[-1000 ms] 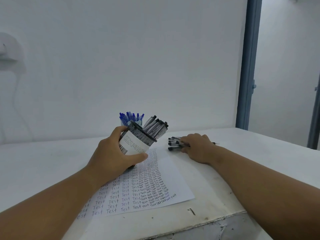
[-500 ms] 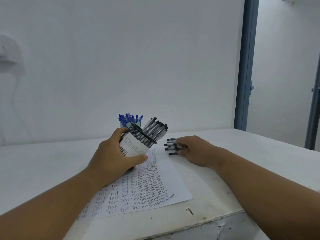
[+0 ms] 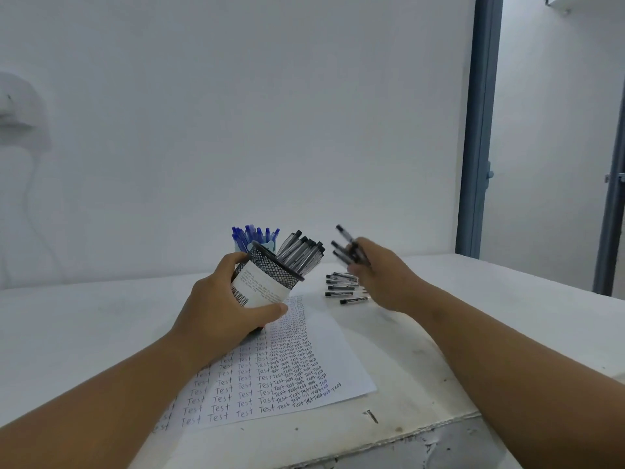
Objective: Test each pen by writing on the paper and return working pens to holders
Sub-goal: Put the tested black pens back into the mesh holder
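My left hand (image 3: pixel 220 309) grips a black mesh pen holder (image 3: pixel 270 275) with a white label, tilted to the right above the paper and full of black-capped pens (image 3: pixel 301 253). Just right of the holder's mouth, my right hand (image 3: pixel 382 279) is lifted off the table and holds a small bunch of black pens (image 3: pixel 346 248). Several more black pens (image 3: pixel 345 287) lie in a loose pile on the table below that hand. The paper (image 3: pixel 270 370) carries rows of the word "Test". Behind the mesh holder stands a second holder with blue pens (image 3: pixel 253 236).
The white table (image 3: pixel 84 326) ends at a worn front edge (image 3: pixel 422 438) close to me. A small dark screw (image 3: pixel 372 416) lies near that edge, right of the paper. A white wall stands behind, with a blue door frame (image 3: pixel 477 130) at the right.
My right hand gathered some black pens from the pile and lifted them off the table toward the tilted holder. My left hand kept the holder in about the same place.
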Available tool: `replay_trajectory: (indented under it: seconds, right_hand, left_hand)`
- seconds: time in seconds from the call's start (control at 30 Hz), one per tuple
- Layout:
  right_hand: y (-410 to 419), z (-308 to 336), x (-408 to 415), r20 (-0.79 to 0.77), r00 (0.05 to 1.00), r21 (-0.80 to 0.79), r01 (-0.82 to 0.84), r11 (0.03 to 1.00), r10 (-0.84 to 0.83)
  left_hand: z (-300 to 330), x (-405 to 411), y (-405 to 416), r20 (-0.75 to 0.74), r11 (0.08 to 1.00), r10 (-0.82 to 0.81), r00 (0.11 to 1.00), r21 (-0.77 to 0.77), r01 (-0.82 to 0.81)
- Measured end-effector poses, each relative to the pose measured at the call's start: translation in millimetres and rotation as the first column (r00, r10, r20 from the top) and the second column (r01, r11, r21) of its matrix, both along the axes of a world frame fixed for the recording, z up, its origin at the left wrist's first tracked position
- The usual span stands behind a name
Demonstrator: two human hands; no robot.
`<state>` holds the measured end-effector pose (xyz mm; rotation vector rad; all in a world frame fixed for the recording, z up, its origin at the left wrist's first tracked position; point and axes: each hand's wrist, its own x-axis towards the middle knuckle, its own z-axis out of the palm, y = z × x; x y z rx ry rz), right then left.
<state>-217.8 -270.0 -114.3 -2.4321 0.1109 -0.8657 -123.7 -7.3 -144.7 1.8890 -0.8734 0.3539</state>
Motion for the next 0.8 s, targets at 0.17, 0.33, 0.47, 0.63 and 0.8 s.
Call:
replay_trajectory:
  seconds: [0.17,0.33,0.47,0.63,0.8]
  right_hand:
    - [21.4,30.4,-7.2,0.383,0.922,0.354,-0.086,0.931,-0.061]
    - [58.0,70.1,-8.0,0.626,0.772,0.536,-0.328,0.778,-0.106]
    - [94.2,94.3,2.9,0.682,0.722,0.603,-0.460,0.652,-0.121]
    - [131.9,85.9,23.7,0.571,0.817,0.669,-0.403,0.625,-0.084]
    - [142.8,60.2,39.7,0.483,0.876,0.550,-0.287,0.784,-0.018]
  left_hand:
    - [-0.2,3.5,-0.1,-0.006,1.000,-0.018,1.000,-0.006,0.018]
    - [-1.0,4.4,-0.8,0.040,0.999,-0.026,0.999,0.026,0.025]
    - [-1.2,3.9,-0.7,0.075,0.998,-0.017,0.997,0.058,0.012]
    - [-0.5,3.2,-0.8,0.067,0.999,0.001,0.998,0.036,-0.004]
    - [-0.4,5.6,-1.8,-0.004,0.998,0.036,0.999,-0.048,-0.036]
